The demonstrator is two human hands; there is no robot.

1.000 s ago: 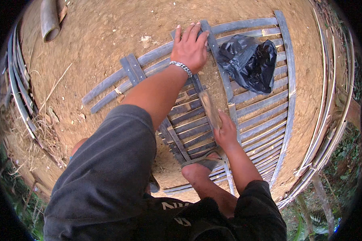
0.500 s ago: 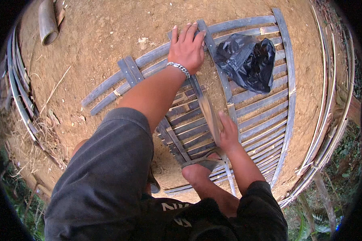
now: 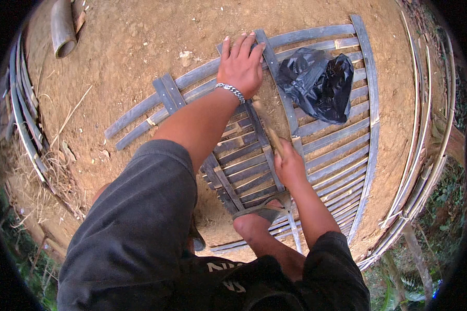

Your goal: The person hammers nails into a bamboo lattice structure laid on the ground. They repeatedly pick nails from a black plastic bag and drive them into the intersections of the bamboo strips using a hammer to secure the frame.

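While the frame (image 3: 370,78) lies on the ground (image 3: 155,36), the right hand (image 3: 290,165) clenches a stick (image 3: 268,123) just beside the left hand (image 3: 240,67), which lies fingers outstretched over the frame's far edge: a stray swing could rap it, slack pressure could let the frame skid, and jolts could shift the bag (image 3: 316,85) near its far right corner.

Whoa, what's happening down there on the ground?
A person is bending over a frame of gray slats lying on the dirt ground. Their left hand is spread out on the upper part of the slats. Their right hand has its fingers wrapped around a wooden stick, which looks a bit blurry. A black plastic bag lies on the slats to the right, and a sandaled foot is at the lower part.
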